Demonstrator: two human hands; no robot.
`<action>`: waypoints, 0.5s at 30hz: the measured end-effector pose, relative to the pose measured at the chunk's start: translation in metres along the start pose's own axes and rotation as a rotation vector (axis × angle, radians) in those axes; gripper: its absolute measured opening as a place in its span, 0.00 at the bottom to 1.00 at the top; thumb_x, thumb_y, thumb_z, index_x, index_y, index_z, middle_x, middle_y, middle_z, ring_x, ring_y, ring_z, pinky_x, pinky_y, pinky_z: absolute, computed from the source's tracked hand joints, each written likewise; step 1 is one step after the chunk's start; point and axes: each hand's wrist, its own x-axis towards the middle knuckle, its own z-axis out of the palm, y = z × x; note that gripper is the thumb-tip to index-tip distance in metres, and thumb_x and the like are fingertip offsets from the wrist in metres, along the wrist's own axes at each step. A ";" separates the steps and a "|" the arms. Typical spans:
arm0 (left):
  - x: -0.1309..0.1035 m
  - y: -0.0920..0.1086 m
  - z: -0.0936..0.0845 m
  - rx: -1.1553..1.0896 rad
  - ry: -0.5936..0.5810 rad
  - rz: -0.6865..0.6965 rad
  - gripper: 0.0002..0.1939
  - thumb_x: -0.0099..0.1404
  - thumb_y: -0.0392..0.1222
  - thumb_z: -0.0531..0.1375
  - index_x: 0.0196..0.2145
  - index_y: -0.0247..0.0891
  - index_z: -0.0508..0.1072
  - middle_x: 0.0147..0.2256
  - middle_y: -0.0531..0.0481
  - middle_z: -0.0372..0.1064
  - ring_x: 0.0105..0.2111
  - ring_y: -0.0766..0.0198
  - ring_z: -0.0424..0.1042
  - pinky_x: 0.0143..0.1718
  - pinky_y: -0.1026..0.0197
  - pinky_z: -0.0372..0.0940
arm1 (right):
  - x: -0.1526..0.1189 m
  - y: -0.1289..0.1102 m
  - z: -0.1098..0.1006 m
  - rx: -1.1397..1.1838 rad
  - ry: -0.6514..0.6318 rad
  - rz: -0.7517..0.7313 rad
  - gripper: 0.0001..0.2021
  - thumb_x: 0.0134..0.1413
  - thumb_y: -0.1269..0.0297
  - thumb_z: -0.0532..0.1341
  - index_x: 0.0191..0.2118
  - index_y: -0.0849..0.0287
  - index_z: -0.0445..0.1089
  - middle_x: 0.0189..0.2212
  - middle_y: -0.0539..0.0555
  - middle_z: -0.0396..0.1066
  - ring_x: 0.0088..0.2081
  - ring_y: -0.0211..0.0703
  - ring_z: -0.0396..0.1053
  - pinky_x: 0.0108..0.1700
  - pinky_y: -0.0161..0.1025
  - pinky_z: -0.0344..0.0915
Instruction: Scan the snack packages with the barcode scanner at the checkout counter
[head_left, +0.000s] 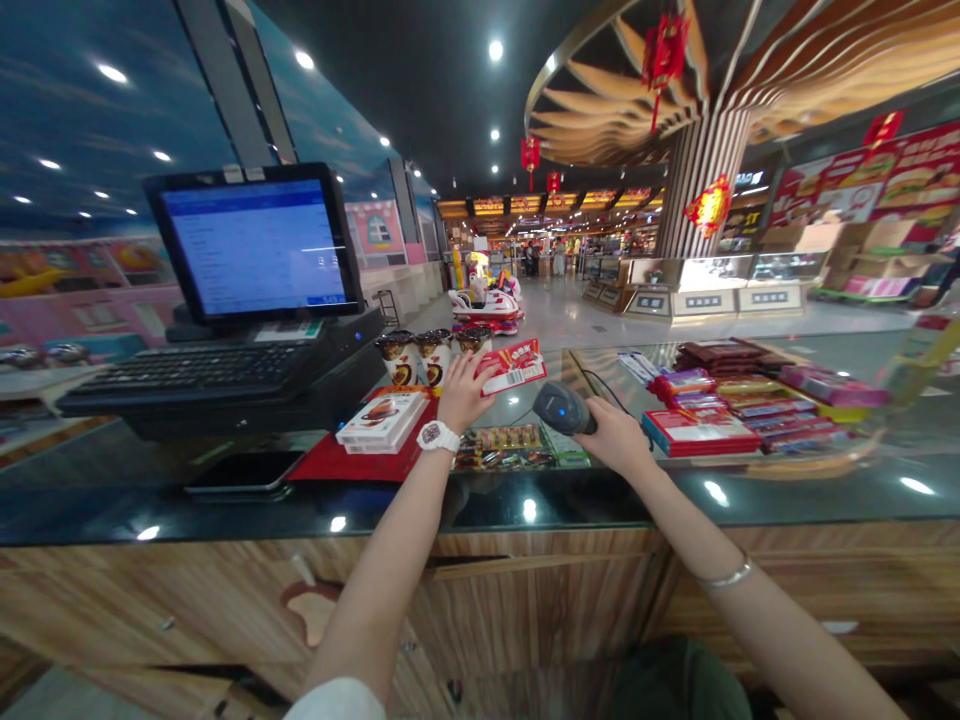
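Observation:
My left hand [465, 390], with a white watch on its wrist, grips the left end of a red snack packet [514, 367]. The packet's barcode faces me, above the glass counter. In my right hand [616, 436] is a dark barcode scanner [561, 408], its head pointing left toward the packet, a short gap between them. Several brown-lidded cups [434, 358] stand just behind my left hand. To its left lies a white box [384, 418] on a red sheet [330, 462]. Right of the scanner are red boxes [701, 434] and wrapped bars [772, 408].
A monitor [259, 245] and a black keyboard [187, 368] stand at the left. A dark phone-like device [246, 470] lies on the counter's near edge [525, 505]. Packaged snacks [504, 445] show beneath the glass. Past the counter are a ride-on toy [486, 300] and display cases [705, 285].

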 end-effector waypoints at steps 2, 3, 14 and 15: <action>0.000 0.000 0.000 0.005 0.000 0.002 0.24 0.60 0.40 0.62 0.55 0.43 0.71 0.65 0.43 0.58 0.65 0.45 0.56 0.65 0.38 0.53 | 0.000 0.000 0.000 0.006 -0.003 -0.003 0.08 0.53 0.58 0.63 0.35 0.55 0.67 0.38 0.53 0.73 0.39 0.48 0.74 0.31 0.36 0.59; 0.000 0.000 0.001 0.007 0.000 0.005 0.25 0.59 0.40 0.63 0.55 0.43 0.71 0.64 0.44 0.58 0.65 0.45 0.56 0.65 0.38 0.53 | 0.000 0.000 0.000 0.006 -0.004 -0.004 0.07 0.53 0.59 0.63 0.36 0.55 0.67 0.39 0.53 0.73 0.39 0.48 0.74 0.31 0.36 0.59; 0.000 -0.001 0.003 0.025 -0.026 0.017 0.24 0.60 0.41 0.63 0.55 0.42 0.71 0.64 0.43 0.59 0.65 0.45 0.57 0.66 0.39 0.51 | 0.002 -0.004 -0.001 -0.043 -0.040 0.006 0.08 0.54 0.59 0.63 0.36 0.56 0.68 0.40 0.54 0.73 0.38 0.47 0.73 0.30 0.37 0.59; 0.000 -0.001 0.002 0.024 -0.031 0.015 0.24 0.60 0.41 0.62 0.55 0.42 0.71 0.65 0.43 0.58 0.65 0.45 0.56 0.66 0.39 0.51 | 0.002 -0.005 -0.001 -0.044 -0.040 0.007 0.08 0.53 0.59 0.63 0.36 0.56 0.68 0.41 0.54 0.73 0.39 0.47 0.73 0.30 0.37 0.59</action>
